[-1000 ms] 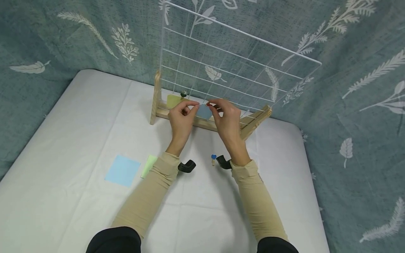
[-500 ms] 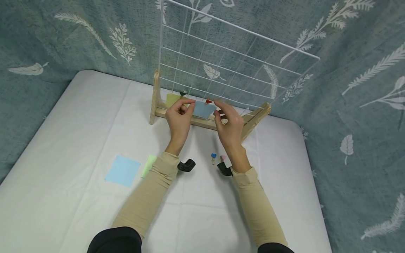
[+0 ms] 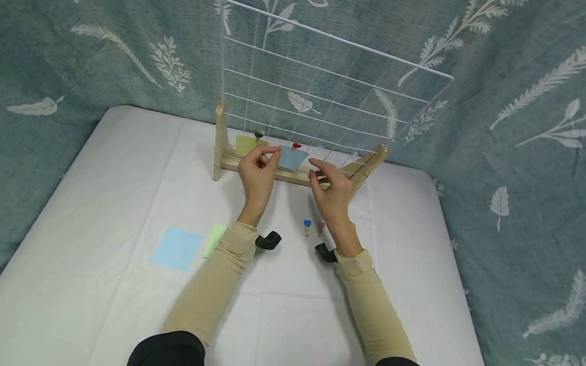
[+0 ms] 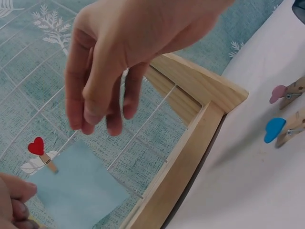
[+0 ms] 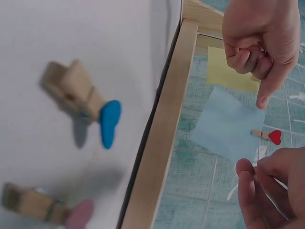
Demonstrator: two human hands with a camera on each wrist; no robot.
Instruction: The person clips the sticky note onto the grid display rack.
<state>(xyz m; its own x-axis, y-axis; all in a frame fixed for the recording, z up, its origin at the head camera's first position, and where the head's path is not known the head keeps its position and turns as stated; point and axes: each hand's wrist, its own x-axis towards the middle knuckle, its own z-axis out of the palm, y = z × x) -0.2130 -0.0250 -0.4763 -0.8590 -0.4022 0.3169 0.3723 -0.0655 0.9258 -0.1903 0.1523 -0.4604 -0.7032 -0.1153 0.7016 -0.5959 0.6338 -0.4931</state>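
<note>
In the head view a blue sticky note [image 3: 291,158] hangs low on the white wire grid [image 3: 316,96]. A small clothespin with a red heart [image 3: 296,145] clips its top edge to the wire. My left hand [image 3: 257,170] pinches the note's upper left corner between thumb and index finger; the right wrist view shows these fingertips [image 5: 263,101] at the corner. My right hand [image 3: 330,188] hovers just right of the note, fingers loosely bent, thumb and index apart, holding nothing. To the left, a yellow note [image 3: 245,144] hangs under a clothespin with a dark green top [image 3: 259,135].
A wooden base [image 3: 293,177] carries the grid. Clothespins with a blue heart [image 3: 307,225] and a pink heart [image 3: 320,227] lie on the white cloth [image 3: 256,315]. A light blue note [image 3: 176,248] and a green note [image 3: 213,241] lie left of the left forearm.
My right hand has let go of the red-heart clothespin and drawn back to the right and down. The clothespin now stays on the note and wire. My left hand keeps to the corner.
</note>
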